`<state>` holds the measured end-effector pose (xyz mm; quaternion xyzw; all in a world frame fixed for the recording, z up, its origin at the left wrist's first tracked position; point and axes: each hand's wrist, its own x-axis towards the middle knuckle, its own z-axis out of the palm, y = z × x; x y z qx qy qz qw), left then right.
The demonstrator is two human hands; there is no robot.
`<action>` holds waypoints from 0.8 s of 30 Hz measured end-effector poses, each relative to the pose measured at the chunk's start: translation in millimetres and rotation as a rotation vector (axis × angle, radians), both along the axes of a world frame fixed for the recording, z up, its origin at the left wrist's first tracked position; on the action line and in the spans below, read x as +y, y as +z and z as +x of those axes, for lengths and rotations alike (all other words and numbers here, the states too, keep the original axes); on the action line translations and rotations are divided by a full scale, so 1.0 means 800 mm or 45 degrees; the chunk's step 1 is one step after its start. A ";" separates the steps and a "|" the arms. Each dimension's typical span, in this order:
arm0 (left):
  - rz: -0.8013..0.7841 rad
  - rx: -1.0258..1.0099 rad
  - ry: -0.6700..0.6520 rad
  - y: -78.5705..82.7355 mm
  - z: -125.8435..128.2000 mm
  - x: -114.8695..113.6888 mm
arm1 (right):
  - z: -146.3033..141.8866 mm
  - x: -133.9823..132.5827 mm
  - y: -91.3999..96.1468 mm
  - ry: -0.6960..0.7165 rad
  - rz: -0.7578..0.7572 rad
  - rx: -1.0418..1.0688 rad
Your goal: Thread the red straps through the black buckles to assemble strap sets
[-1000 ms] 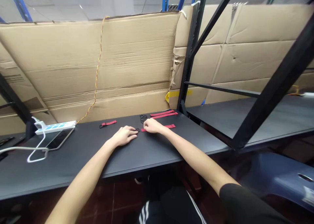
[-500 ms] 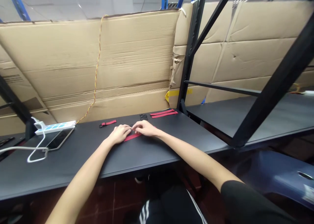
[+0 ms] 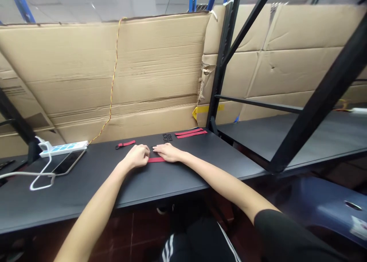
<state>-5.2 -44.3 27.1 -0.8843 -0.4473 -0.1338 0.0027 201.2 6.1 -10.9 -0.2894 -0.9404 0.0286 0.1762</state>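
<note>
A red strap (image 3: 156,160) lies flat on the black table, its left end meeting my left hand (image 3: 137,155). That hand has curled fingers closed at the strap's end; the fingertips are partly hidden. My right hand (image 3: 169,153) rests palm down over the strap's right part, fingers stretched out to the left. By its fingertips sits a small black piece (image 3: 154,148), partly covered. Farther back, a short red strap with a black buckle (image 3: 125,144) lies to the left. Several black buckles (image 3: 167,137) are grouped behind my right hand, and two long red straps (image 3: 191,133) lie to their right.
At the left are a white power strip (image 3: 63,148), a dark-screened tablet (image 3: 69,162) and a white cable (image 3: 43,181). Cardboard (image 3: 155,70) walls the table's back edge. A black metal post (image 3: 219,74) rises at the back right; a blue stool (image 3: 321,204) stands at right below.
My left hand has curled its fingers and pulled slightly left. My right hand has flattened from a bent-finger pose onto the strap. More of the strap's middle shows between them.
</note>
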 end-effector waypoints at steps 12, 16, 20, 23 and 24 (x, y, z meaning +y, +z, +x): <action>-0.097 -0.101 -0.148 -0.012 0.015 0.002 | 0.023 0.017 0.009 -0.218 -0.024 0.124; -0.044 -0.180 0.041 -0.017 0.006 0.005 | 0.025 0.023 0.005 -0.326 -0.102 0.217; -0.063 -0.172 0.064 -0.027 0.010 0.010 | 0.027 0.027 0.004 -0.405 -0.126 0.231; -0.133 -0.238 0.053 -0.031 0.013 0.015 | 0.028 0.028 0.004 -0.443 -0.263 0.210; -0.159 -0.272 0.060 -0.032 0.013 0.016 | 0.029 0.029 0.005 -0.457 -0.312 0.219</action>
